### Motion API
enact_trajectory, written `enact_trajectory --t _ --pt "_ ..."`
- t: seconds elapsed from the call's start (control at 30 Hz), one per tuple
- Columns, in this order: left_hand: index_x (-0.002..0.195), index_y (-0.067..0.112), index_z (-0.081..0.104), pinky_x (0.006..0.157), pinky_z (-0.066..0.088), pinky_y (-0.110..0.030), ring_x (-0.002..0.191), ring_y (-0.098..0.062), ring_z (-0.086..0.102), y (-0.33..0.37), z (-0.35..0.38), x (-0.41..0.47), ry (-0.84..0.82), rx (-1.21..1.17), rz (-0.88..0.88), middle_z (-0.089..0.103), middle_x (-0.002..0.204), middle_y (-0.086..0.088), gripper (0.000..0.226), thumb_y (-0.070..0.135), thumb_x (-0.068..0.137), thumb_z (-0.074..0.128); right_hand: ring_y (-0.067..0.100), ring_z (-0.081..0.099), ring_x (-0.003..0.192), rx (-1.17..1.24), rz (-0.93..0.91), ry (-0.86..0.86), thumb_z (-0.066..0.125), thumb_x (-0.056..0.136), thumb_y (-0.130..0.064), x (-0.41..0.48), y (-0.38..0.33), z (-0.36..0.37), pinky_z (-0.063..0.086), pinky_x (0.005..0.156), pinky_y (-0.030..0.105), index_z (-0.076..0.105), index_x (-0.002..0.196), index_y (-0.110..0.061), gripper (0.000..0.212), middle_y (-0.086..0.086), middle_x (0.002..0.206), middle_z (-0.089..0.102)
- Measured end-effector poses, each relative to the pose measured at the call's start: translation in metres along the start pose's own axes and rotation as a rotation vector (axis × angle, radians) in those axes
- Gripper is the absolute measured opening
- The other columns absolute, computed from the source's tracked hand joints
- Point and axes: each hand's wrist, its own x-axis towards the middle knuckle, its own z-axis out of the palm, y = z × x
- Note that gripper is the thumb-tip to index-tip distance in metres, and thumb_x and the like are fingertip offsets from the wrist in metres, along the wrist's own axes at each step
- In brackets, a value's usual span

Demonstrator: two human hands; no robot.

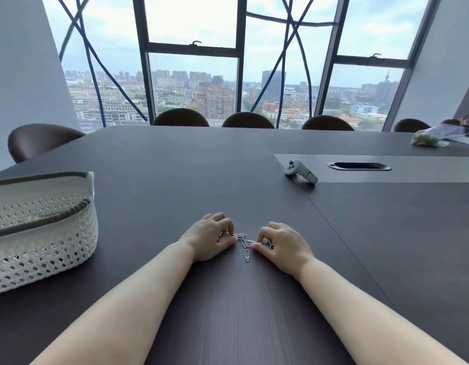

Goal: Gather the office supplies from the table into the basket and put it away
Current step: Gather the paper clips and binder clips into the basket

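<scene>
Leftmost, a white lattice-walled basket stands on the dark tabletop, apart from both hands. The left hand has its fingers curled onto silver wire paper clips, a small tangle lying between the hands. The right hand has its fingers pinching the tangle's other end.

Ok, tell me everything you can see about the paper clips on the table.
The paper clips are thin silver wire, metal by the look, in a small loose tangle lying flat on the dark table between both hands. The left hand and right hand curl their fingers over its ends; one clip sticks out toward the person.
</scene>
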Motion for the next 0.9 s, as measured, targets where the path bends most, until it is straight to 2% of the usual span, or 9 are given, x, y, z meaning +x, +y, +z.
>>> enact_trajectory --t 0.1,0.23,0.37,0.43,0.5,0.63,0.73,0.8,0.9 --pt "0.095 0.019 0.053 0.077 0.037 -0.027 0.100 -0.020 0.054 0.007 0.000 -0.002 0.013 0.097 -0.046 0.059 0.106 0.002 0.029 0.047 0.087 0.050 0.021 0.055 0.097 -0.069 -0.012 0.032 0.051 0.089 -0.045 -0.002 -0.002 0.001 0.037 0.076 0.030 0.057 0.089 -0.017 0.029 0.001 0.095 0.060" --pt "0.080 0.022 0.046 0.070 0.034 -0.025 0.092 -0.020 0.059 0.010 0.000 -0.004 0.069 0.131 -0.123 0.065 0.097 0.003 0.029 0.050 0.085 0.050 0.027 0.058 0.089 -0.066 0.002 0.044 0.046 0.092 -0.044 -0.003 -0.004 0.003 0.032 0.067 0.030 0.045 0.075 -0.019 0.030 0.004 0.088 0.061" --pt "0.085 0.018 0.049 0.068 0.036 -0.026 0.090 -0.022 0.061 0.015 -0.003 -0.011 0.122 0.144 -0.222 0.069 0.093 0.001 0.031 0.049 0.087 0.047 0.027 0.058 0.091 -0.066 0.022 0.022 0.042 0.094 -0.043 -0.004 -0.006 0.002 0.033 0.069 0.031 0.046 0.075 -0.019 0.030 0.006 0.094 0.065" --pt "0.090 0.016 0.048 0.069 0.038 -0.028 0.091 -0.024 0.062 0.015 -0.006 -0.019 0.119 0.131 -0.252 0.069 0.093 -0.001 0.032 0.047 0.090 0.044 0.028 0.057 0.087 -0.029 0.057 0.006 0.042 0.094 -0.042 -0.004 -0.009 0.001 0.034 0.068 0.032 0.049 0.072 -0.016 0.035 0.005 0.085 0.064" --pt "0.089 0.017 0.046 0.066 0.037 -0.028 0.090 -0.025 0.062 0.013 -0.014 -0.031 0.131 0.110 -0.276 0.068 0.090 -0.002 0.029 0.046 0.090 0.044 0.029 0.050 0.074 0.063 0.103 0.015 0.044 0.093 -0.041 -0.003 -0.018 -0.004 0.032 0.062 0.032 0.039 0.060 -0.019 0.040 -0.002 0.062 0.052" --pt "0.083 0.018 0.042 0.063 0.031 -0.026 0.085 -0.026 0.061 0.005 -0.060 -0.066 0.280 0.049 -0.297 0.054 0.075 0.005 0.026 0.043 0.091 0.046 0.027 0.039 0.063 0.192 0.069 0.096 0.049 0.092 -0.039 0.014 -0.067 -0.014 0.030 0.057 0.032 0.027 0.055 -0.020 0.047 -0.005 0.050 0.036" --pt "0.089 0.014 0.049 0.066 0.036 -0.028 0.080 -0.028 0.062 0.003 -0.113 -0.097 0.401 0.132 -0.268 0.052 0.071 0.004 0.029 0.042 0.091 0.046 0.027 0.039 0.061 0.243 -0.004 0.166 0.050 0.091 -0.040 0.034 -0.119 -0.025 0.026 0.053 0.033 0.029 0.055 -0.020 0.046 -0.004 0.049 0.036" --pt "0.091 0.010 0.052 0.076 0.043 -0.033 0.076 -0.032 0.064 -0.003 -0.151 -0.116 0.525 0.214 -0.239 0.057 0.068 -0.001 0.030 0.040 0.090 0.048 0.026 0.039 0.059 0.269 -0.079 0.210 0.050 0.092 -0.038 0.047 -0.154 -0.035 0.026 0.053 0.033 0.035 0.057 -0.018 0.043 -0.004 0.049 0.035" --pt "0.095 0.006 0.053 0.067 0.045 -0.033 0.073 -0.032 0.064 -0.028 -0.204 -0.144 0.685 0.304 -0.263 0.067 0.075 -0.010 0.033 0.039 0.090 0.050 0.025 0.038 0.056 0.310 -0.166 0.290 0.051 0.092 -0.036 0.063 -0.202 -0.048 0.028 0.051 0.032 0.045 0.062 -0.010 0.039 -0.003 0.049 0.036"
